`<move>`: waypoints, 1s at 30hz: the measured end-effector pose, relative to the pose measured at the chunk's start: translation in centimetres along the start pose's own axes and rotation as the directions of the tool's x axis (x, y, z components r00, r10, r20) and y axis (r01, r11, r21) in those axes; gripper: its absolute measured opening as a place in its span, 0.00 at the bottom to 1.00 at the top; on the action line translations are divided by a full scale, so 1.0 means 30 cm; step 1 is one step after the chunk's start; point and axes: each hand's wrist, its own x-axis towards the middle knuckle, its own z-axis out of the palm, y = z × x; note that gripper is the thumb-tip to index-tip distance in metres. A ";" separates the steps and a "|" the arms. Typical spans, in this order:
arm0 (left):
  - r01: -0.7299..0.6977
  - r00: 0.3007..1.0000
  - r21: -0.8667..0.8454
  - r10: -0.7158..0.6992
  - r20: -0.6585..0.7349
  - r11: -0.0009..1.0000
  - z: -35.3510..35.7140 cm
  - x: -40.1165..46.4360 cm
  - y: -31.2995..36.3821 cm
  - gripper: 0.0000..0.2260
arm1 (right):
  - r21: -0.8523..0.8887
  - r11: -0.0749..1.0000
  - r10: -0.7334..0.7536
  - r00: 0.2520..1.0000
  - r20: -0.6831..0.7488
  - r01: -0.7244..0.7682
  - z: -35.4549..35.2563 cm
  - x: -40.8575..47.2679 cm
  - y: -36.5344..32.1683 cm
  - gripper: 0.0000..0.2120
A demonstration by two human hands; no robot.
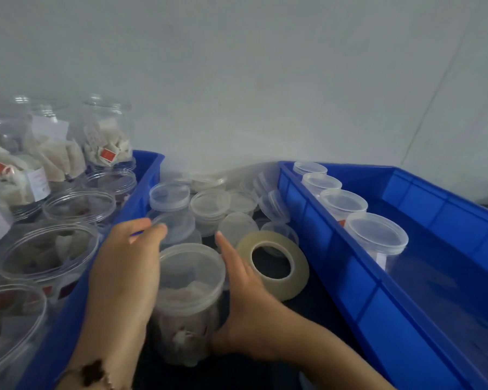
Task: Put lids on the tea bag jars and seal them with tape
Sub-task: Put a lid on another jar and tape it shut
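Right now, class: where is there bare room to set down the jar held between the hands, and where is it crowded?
Free: the floor of the right blue bin, right of its row of lidded jars. A dark patch of table lies between the tape roll and that bin. Crowded: the left bin of open jars, and the pile of lids behind the hands.

Left bin [141, 198] cropped; jar [189, 299] base blurred.

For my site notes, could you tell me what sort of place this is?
Probably a small packing station: blue bins hold rows of tea bag jars, loose lids lie piled between them, and a tape roll sits ready.
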 end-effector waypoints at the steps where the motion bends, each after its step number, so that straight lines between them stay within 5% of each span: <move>1: 0.049 0.999 -0.004 -0.049 0.000 0.999 -0.003 -0.004 -0.017 0.08 | 0.112 0.994 -0.015 0.999 0.034 0.011 0.010 -0.016 -0.012 0.61; 3: 0.140 0.990 -0.076 -0.139 0.015 0.987 0.002 -0.032 -0.042 0.07 | 0.216 0.975 -0.037 0.998 -0.059 0.049 0.026 -0.037 -0.025 0.60; 6: 0.163 0.986 -0.266 -0.165 0.016 0.950 0.015 -0.090 -0.024 0.09 | 0.150 0.986 -0.028 0.955 -0.296 0.075 0.027 -0.074 -0.065 0.55; 11: 0.021 0.972 -0.456 0.089 0.217 0.890 0.021 -0.179 0.112 0.02 | 0.148 0.970 -0.084 0.836 -0.542 0.194 -0.057 -0.225 -0.114 0.42; 14: -0.098 0.932 -0.383 0.220 0.289 0.919 0.044 -0.219 0.165 0.12 | 0.149 0.965 -0.080 0.788 -0.611 0.213 -0.103 -0.305 -0.143 0.45; 19: -0.142 0.877 -0.469 0.331 0.348 0.871 0.122 -0.270 0.217 0.13 | 0.082 0.983 -0.064 0.735 -0.675 0.161 -0.194 -0.386 -0.179 0.35; 25: -0.344 0.629 -0.448 0.557 0.542 0.825 0.274 -0.374 0.311 0.15 | -0.059 0.998 -0.044 0.462 -0.886 -0.017 -0.363 -0.528 -0.149 0.37; 30: -0.551 0.475 -0.233 0.531 0.702 0.801 0.401 -0.453 0.285 0.17 | 0.006 0.976 0.092 0.385 -0.918 -0.217 -0.420 -0.597 -0.060 0.36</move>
